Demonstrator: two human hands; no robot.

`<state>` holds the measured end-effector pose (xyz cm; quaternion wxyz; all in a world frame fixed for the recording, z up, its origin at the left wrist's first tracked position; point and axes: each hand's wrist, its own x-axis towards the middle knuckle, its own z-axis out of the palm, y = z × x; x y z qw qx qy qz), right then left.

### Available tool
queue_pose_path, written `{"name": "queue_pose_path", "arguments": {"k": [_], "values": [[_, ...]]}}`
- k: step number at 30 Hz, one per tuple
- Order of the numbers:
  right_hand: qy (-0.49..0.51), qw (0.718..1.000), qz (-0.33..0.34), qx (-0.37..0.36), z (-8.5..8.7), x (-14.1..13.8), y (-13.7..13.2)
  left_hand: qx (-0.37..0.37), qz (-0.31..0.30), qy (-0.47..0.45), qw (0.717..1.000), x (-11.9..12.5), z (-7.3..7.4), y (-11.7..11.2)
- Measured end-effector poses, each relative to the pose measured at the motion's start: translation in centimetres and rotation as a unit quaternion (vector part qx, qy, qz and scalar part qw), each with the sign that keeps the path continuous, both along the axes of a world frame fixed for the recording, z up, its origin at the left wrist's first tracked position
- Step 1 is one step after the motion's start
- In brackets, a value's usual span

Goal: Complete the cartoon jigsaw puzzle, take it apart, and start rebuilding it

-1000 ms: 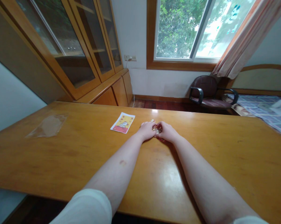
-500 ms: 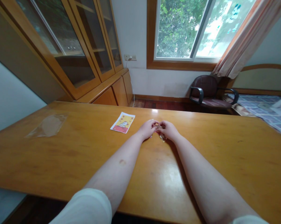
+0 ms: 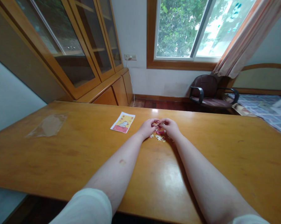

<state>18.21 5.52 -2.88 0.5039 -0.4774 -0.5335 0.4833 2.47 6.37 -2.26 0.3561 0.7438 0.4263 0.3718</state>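
Small jigsaw puzzle pieces lie in a loose heap on the wooden table, some pale and some red or pink. My left hand curls over the left side of the heap, fingers closed on puzzle pieces. From the right, my right hand meets it, thumb and fingers pinched on pieces too. The fingertips of both hands nearly touch, and they partly hide the heap. To the left of my hands lies a picture card with a white cartoon animal on yellow and red.
A clear plastic bag lies flat on the left part of the table. Beyond the far edge stand a glass-door cabinet, a dark armchair and a bed.
My hands have shifted slightly around the heap, and the right fingers have moved up. Several pale pieces and a red one now show loose on the table beneath them.
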Motion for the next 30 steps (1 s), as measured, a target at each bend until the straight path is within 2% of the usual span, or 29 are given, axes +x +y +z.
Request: {"name": "queue_pose_path", "arguments": {"k": [5,11,19,22,27,30], "values": [[-0.045,0.997,-0.035,0.045,-0.3,0.37,0.46,-0.007,0.005,-0.007,1.0,0.13,-0.08,0.05],[-0.042,0.997,-0.048,0.038,-0.17,0.41,0.43,0.039,0.019,0.012,0.999,-0.07,-0.04,0.1],[-0.042,0.997,-0.05,0.032,-0.14,0.3,0.41,0.037,0.029,-0.011,0.999,-0.16,0.06,-0.01],[-0.06,0.996,-0.051,0.036,-0.11,0.32,0.41,0.04,0.024,0.006,0.999,-0.18,-0.02,0.08],[-0.025,0.999,-0.041,0.02,0.05,0.17,0.34,0.062,0.032,0.034,0.997,-0.29,0.02,0.19],[-0.015,0.999,-0.042,0.027,-0.03,0.15,0.46,0.073,0.01,0.075,0.994,-0.38,0.28,-0.11]]}}
